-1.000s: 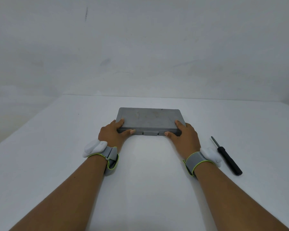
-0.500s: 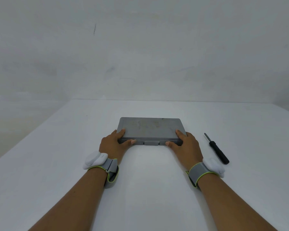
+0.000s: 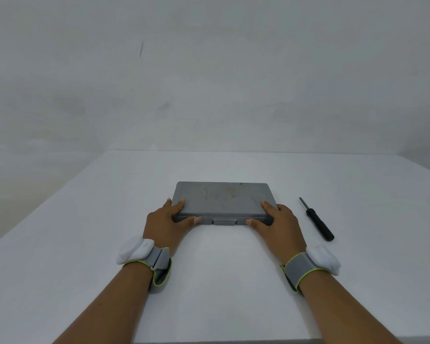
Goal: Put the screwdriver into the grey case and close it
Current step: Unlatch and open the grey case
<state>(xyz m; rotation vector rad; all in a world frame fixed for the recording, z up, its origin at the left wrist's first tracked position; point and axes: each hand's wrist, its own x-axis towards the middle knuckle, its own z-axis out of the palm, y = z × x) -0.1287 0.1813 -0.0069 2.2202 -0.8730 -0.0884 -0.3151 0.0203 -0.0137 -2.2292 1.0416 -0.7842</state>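
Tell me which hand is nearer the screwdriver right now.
Right. The right hand grips the grey case's near right corner, beside the screwdriver but apart from it. The left hand holds the opposite corner.

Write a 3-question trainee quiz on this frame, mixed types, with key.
1. True or false: the screwdriver is already inside the grey case.
2. Which hand is nearer the screwdriver? A) left hand B) right hand
3. Fill in: the case lid is ____ (open/closed).

Key: 1 false, it lies on the table beside the case. 2 B. 3 closed, with both hands gripping the front corners.
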